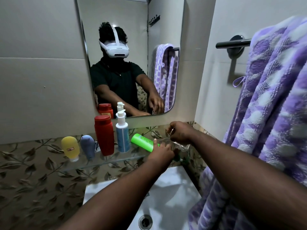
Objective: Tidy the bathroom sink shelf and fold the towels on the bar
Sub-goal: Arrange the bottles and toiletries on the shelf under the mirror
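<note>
A glass shelf (pixel 106 161) under the mirror carries a yellow bottle (pixel 70 147), a grey-blue bottle (pixel 88 146), a tall red bottle (pixel 104 135) and a white-and-blue pump bottle (pixel 122 135), all upright. A bright green tube (pixel 142 141) lies on its side at the shelf's right part. My left hand (pixel 162 151) is closed around the tube's near end, thumb up. My right hand (pixel 180 133) hovers just right of it, fingers closed on a clear glass item (pixel 181 146) whose shape I cannot make out. A purple patterned towel (pixel 272 100) hangs bunched over the dark bar (pixel 232 44).
The white sink (pixel 174 193) with its drain (pixel 145 221) sits right below the shelf. A small dark green thing (pixel 178 158) shows under my left hand. The mirror (pixel 132 55) reflects me and the towel. The towel's folds fill the right side down to the sink.
</note>
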Available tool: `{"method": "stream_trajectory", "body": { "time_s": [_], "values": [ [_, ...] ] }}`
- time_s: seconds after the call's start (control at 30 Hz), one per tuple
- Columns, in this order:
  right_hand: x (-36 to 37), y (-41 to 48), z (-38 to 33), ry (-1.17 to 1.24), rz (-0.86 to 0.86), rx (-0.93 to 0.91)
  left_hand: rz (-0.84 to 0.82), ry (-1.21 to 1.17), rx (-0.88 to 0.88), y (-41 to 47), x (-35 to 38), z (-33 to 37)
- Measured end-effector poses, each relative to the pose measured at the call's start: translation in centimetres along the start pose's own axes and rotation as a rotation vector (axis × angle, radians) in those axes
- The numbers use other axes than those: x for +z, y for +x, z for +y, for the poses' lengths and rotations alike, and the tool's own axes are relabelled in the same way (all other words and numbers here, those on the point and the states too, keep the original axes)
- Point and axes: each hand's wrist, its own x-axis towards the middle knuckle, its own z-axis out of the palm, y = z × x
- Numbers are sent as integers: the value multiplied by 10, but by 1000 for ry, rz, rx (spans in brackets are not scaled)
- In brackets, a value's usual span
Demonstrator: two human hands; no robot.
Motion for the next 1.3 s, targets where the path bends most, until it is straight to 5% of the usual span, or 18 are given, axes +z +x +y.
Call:
{"method": "stream_trajectory", "body": {
  "time_s": [0.2,0.57,0.9,1.3],
  "values": [
    [-8,3,-4,122,33,25,106,-133,20,-14,-10,-18],
    [-26,2,-9,1048,7,266,458,-641,-164,-18,-35,-59],
    [3,-2,-23,784,-173,80,411,-993,-292,3,-53,-96],
    [34,14,-40,615,-63,-121,317,-1434,-427,17,-67,-126]
  ]
}}
